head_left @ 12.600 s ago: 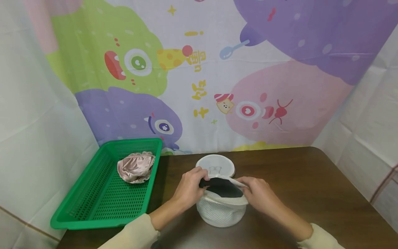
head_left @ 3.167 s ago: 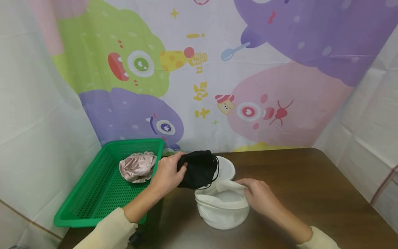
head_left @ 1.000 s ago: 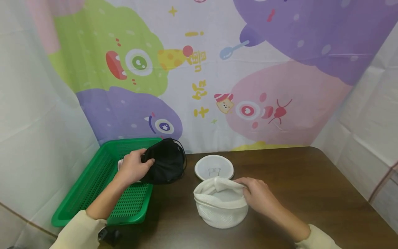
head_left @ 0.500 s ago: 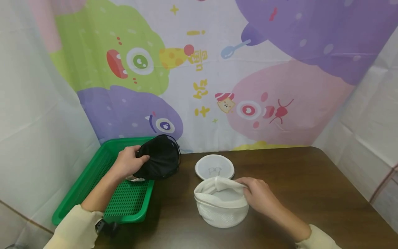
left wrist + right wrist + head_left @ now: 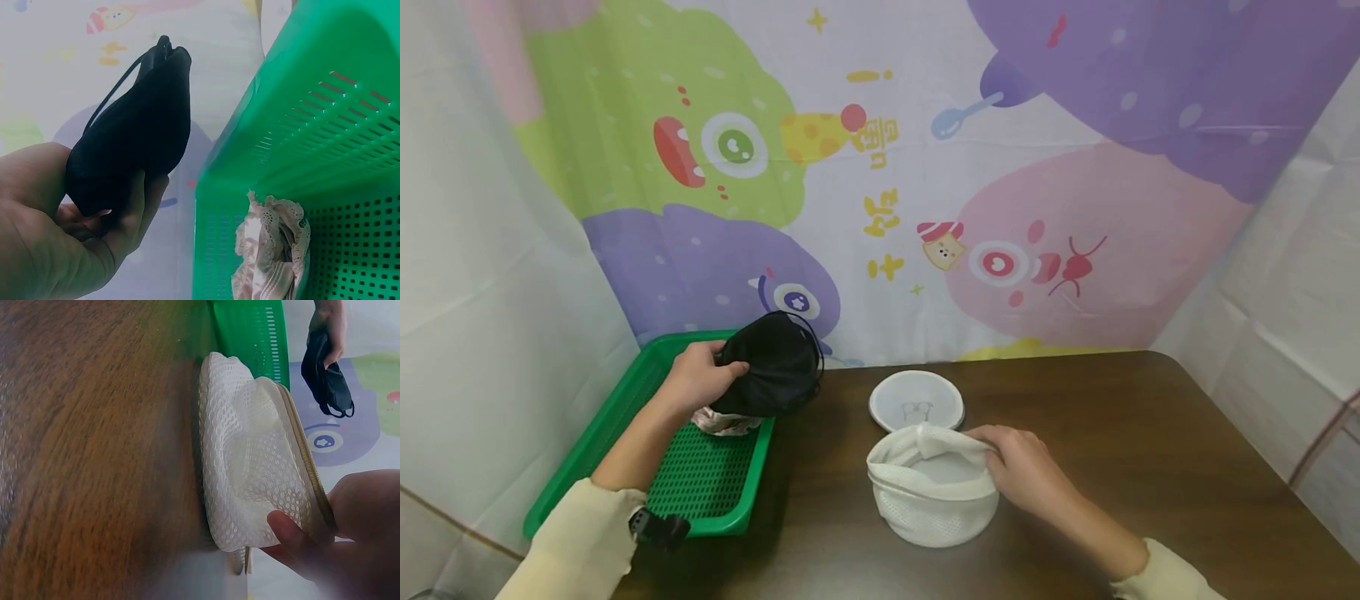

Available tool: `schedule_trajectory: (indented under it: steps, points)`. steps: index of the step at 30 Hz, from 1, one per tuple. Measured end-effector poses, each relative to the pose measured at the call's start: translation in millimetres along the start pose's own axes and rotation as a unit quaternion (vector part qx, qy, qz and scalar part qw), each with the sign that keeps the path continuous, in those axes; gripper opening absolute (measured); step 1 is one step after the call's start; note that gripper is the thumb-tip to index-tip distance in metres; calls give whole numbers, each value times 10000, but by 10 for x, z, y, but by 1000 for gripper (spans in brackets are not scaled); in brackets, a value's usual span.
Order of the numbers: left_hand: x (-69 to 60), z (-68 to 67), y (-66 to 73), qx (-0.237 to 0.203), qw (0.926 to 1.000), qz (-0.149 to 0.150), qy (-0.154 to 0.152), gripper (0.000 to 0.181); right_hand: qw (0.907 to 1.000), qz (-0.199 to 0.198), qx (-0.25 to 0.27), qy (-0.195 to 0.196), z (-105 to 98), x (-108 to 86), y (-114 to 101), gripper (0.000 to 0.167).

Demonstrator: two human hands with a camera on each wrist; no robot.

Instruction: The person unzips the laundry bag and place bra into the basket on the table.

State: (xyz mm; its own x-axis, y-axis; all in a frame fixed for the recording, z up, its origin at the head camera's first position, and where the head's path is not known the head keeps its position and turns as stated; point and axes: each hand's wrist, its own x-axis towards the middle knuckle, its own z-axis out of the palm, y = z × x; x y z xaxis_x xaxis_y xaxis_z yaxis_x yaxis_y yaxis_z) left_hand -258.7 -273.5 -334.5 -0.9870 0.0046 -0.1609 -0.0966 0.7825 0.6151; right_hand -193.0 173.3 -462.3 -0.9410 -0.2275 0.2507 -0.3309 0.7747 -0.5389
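Note:
My left hand [image 5: 700, 379] pinches a folded black bra [image 5: 771, 367] with thin straps, thumb on its near side. It hovers above the right part of the green plastic basket [image 5: 745, 500]. Below it, partly hidden in the head view, lies a pale pink satin garment [image 5: 269, 250] with lace edging, in the basket. My right hand [image 5: 1026, 467] grips the zippered rim of a white mesh laundry bag [image 5: 936, 512] standing upright on the table. The bag's mouth gapes and its pale inside shows; the right wrist view has the bag [image 5: 250, 462] sideways.
Behind the bag, its round white lid [image 5: 917, 400] with a small drawing lies on the dark wooden table [image 5: 1112, 417]. A cartoon-printed cloth [image 5: 880, 317] hangs along the table's back edge. A black wrist camera [image 5: 658, 529] sits at the left cuff.
The black bra, earlier inside the mesh bag, has come out in my left hand and moved left over the basket, recently rising slightly. My right hand stays on the bag's rim.

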Motion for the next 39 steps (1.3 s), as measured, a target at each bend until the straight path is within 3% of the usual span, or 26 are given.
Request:
schedule_trajectory:
  steps: [6,13,21,27,39]
  points:
    - [47,-35,-35,-138,9998,-150,-36,75,10000,8,24,-19,-2,5,-5,37]
    - [120,-83,-55,-313,9988,-280,259,73,10000,11,-3,6,2,7,-1,37]
    - [161,-125,-86,-457,9972,-479,350,75,10000,13,-10,18,8,4,-15,37]
    - [216,-164,-182,-504,9955,-677,431,75,10000,1,1,36,14,-1,-19,37]
    - [286,-191,-398,-1179,9872,-944,519,76,10000,5,-5,1,9,3,-33,37]
